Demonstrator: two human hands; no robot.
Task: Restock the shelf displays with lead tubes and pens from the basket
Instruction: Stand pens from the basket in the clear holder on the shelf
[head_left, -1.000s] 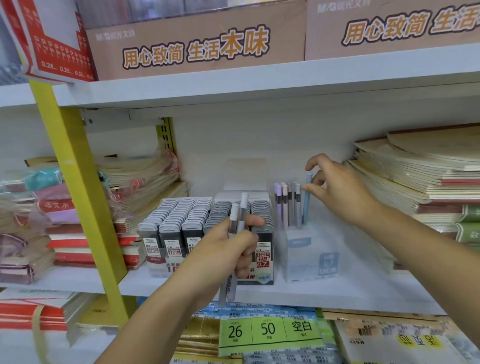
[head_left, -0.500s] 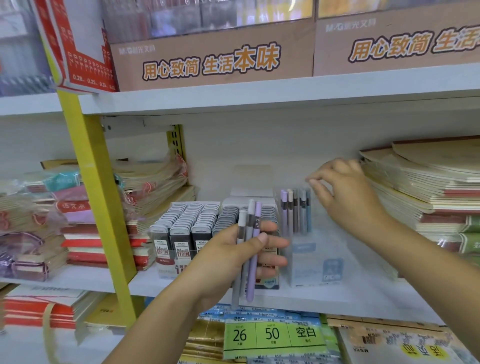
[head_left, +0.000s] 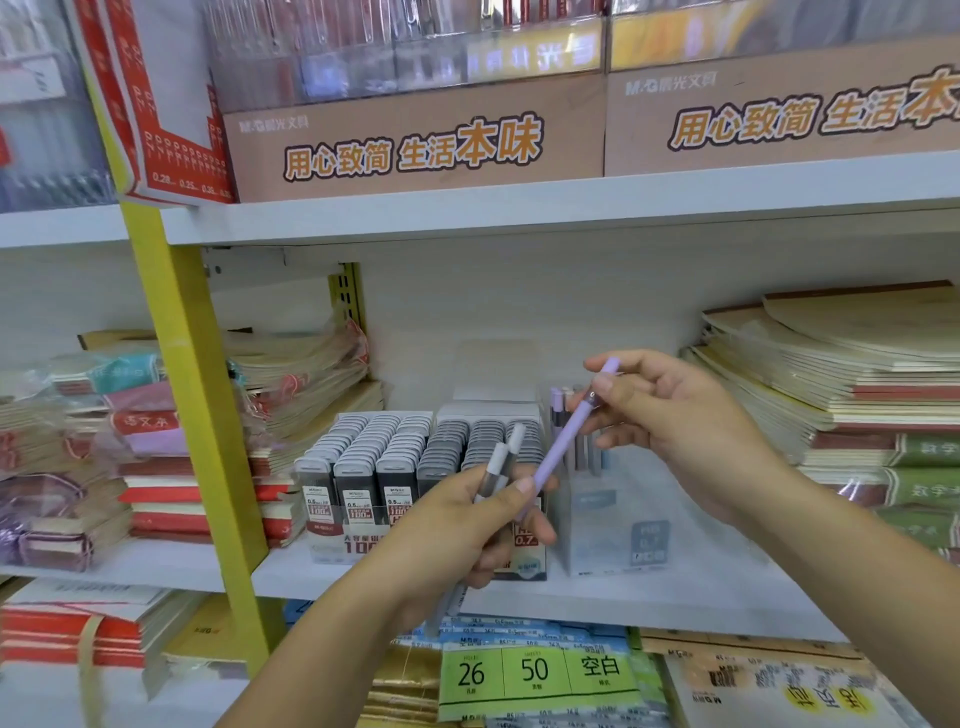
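My left hand (head_left: 467, 530) grips two grey-capped pens (head_left: 496, 467) upright in front of the shelf, and the lower end of a purple pen (head_left: 561, 447) still passes between its fingers. My right hand (head_left: 670, 415) pinches that purple pen near its cap, and the pen slants up to the right. Behind the hands stands a clear pen display box (head_left: 618, 525) with several pens upright at its back. Left of it sit rows of lead tube cases (head_left: 374, 467) in clear trays. No basket is in view.
Stacks of notebooks (head_left: 852, 384) fill the shelf's right side, and wrapped notebook bundles (head_left: 291, 384) lie at the left. A yellow upright post (head_left: 192, 395) divides the shelving. Brown cardboard display boxes (head_left: 415, 140) stand on the shelf above. Paper pads lie below.
My right hand left the display box, came toward my left hand and took hold of the purple pen. The view tilted upward.
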